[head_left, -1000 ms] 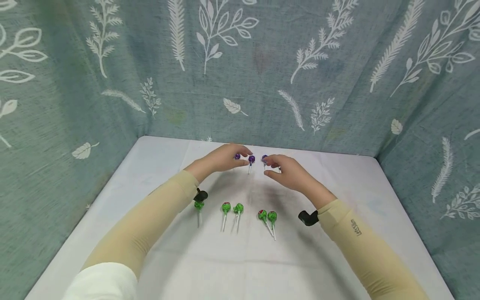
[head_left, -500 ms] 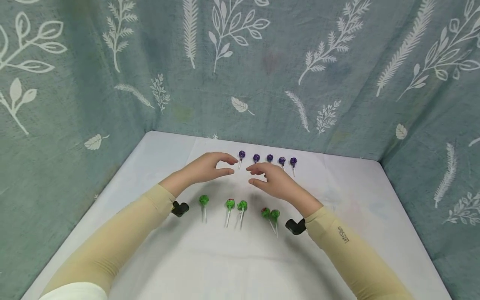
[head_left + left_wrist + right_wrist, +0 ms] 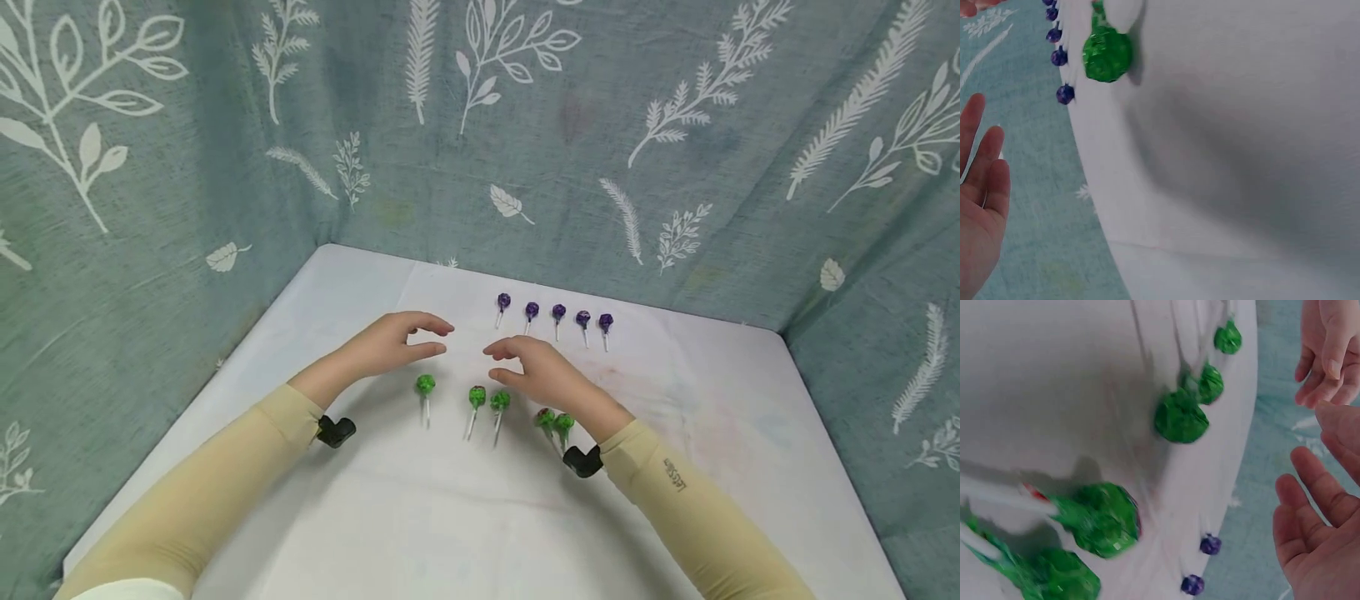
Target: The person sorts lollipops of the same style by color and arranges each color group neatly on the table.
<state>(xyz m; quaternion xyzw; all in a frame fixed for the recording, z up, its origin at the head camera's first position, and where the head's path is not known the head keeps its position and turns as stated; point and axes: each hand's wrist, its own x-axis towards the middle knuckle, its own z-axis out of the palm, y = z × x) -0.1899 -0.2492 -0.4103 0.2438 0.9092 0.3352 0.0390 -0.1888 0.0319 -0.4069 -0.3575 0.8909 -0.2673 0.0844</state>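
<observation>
Both hands hover over a white-covered table, holding nothing. My left hand (image 3: 386, 342), fingers relaxed, hangs above and a little left of a green lollipop (image 3: 426, 385). To its right my right hand (image 3: 543, 371) has loosely bent fingers and stands over the front group, near a middle green lollipop (image 3: 500, 401). Another green lollipop (image 3: 477, 397) lies beside that one. Two more, including a green lollipop (image 3: 564, 423), lie together under the right wrist and are partly hidden. Behind the hands, several purple lollipops (image 3: 558, 311) form a slanting row, sticks pointing toward me.
The white tabletop (image 3: 420, 517) ends at a blue-green curtain (image 3: 540, 225) with white leaf prints, which stands at the back and both sides. A black wrist camera (image 3: 336, 432) sits under the left wrist, and another wrist camera (image 3: 582, 461) under the right.
Both hands have drawn back from the purple row toward the green lollipops, the left also shifting leftward. All the purple lollipops now show. The head view has turned slightly left.
</observation>
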